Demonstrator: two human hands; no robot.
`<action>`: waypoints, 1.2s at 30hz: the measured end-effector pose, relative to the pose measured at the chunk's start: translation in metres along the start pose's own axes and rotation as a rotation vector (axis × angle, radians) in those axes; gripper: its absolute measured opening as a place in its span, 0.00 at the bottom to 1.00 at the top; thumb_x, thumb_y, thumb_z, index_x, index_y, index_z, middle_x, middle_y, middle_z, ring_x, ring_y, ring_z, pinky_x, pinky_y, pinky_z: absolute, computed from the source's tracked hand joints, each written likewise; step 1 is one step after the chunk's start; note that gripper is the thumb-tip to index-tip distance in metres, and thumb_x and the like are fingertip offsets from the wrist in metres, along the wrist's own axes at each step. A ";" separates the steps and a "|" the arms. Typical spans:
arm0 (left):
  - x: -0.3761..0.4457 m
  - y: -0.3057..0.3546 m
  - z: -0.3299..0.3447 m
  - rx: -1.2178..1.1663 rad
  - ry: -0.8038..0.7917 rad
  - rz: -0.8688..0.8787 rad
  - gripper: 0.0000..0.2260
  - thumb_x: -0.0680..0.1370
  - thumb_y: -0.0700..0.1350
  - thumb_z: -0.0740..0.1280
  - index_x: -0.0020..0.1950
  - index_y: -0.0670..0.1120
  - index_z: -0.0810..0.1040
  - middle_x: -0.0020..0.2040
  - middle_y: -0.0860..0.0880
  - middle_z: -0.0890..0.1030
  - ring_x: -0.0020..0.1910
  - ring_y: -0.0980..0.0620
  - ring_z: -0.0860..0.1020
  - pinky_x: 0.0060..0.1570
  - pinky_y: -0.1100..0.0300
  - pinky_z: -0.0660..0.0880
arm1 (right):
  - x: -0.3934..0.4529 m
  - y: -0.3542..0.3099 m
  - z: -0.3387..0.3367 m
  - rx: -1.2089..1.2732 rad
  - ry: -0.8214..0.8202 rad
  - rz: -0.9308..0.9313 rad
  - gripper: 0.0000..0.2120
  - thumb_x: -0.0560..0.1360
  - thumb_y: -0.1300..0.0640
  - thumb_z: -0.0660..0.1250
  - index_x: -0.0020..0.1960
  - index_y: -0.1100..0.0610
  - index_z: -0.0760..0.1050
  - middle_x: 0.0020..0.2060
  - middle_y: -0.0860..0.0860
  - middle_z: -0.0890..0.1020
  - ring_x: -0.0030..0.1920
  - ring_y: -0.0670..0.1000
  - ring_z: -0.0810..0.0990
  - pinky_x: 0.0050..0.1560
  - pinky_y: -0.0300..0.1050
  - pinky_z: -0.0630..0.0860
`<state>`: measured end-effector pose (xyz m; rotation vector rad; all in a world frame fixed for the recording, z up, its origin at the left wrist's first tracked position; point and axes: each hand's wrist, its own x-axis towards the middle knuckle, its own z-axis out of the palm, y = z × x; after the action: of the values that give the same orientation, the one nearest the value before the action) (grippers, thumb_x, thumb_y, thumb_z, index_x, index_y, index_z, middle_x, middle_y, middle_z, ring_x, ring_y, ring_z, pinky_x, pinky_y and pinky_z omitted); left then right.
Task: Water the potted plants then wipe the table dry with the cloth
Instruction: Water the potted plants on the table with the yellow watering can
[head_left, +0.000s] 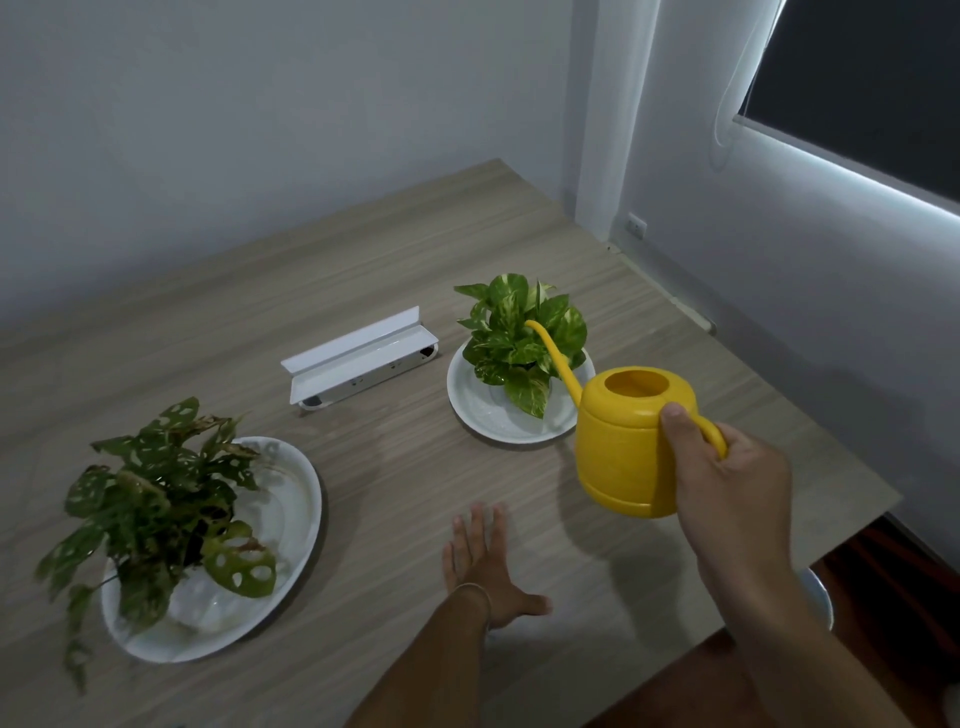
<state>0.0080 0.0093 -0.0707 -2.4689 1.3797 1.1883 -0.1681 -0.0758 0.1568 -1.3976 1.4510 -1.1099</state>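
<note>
My right hand (727, 478) grips the handle of a yellow watering can (623, 441), held above the table with its thin spout reaching over the variegated green plant (519, 338). That plant stands on a small white plate (483, 410) at the middle right. A darker plant with holed leaves (161, 488) stands on a larger white plate (291, 509) at the near left. My left hand (485, 561) rests flat on the wooden table (395, 457), fingers spread, holding nothing. No cloth is in view.
A white socket box with a raised lid (358, 358) sits in the tabletop between the two plants. Walls run behind the table and on the right, where there is a window with a curtain (748, 78). The table's right edge is near my right arm.
</note>
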 end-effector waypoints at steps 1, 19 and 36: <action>0.000 0.000 0.000 -0.001 0.005 0.000 0.63 0.63 0.70 0.74 0.69 0.62 0.21 0.75 0.52 0.22 0.74 0.45 0.23 0.75 0.44 0.32 | -0.002 0.000 -0.001 0.004 -0.006 0.005 0.17 0.80 0.48 0.66 0.34 0.53 0.76 0.32 0.49 0.79 0.35 0.46 0.77 0.35 0.43 0.70; 0.000 0.000 0.002 -0.007 0.010 0.003 0.64 0.63 0.70 0.74 0.73 0.61 0.23 0.75 0.52 0.21 0.74 0.45 0.23 0.75 0.45 0.32 | -0.016 0.013 -0.017 -0.042 0.033 0.024 0.24 0.80 0.46 0.66 0.34 0.63 0.72 0.30 0.60 0.77 0.32 0.52 0.75 0.36 0.48 0.72; 0.002 -0.002 0.003 -0.011 0.001 0.011 0.64 0.63 0.70 0.74 0.76 0.58 0.25 0.75 0.50 0.21 0.74 0.44 0.23 0.74 0.44 0.31 | 0.002 -0.003 0.014 -0.029 0.051 -0.027 0.26 0.81 0.46 0.65 0.31 0.62 0.67 0.26 0.53 0.71 0.26 0.43 0.69 0.30 0.44 0.66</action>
<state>0.0089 0.0103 -0.0749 -2.4725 1.3924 1.2007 -0.1535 -0.0790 0.1561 -1.4224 1.4931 -1.1532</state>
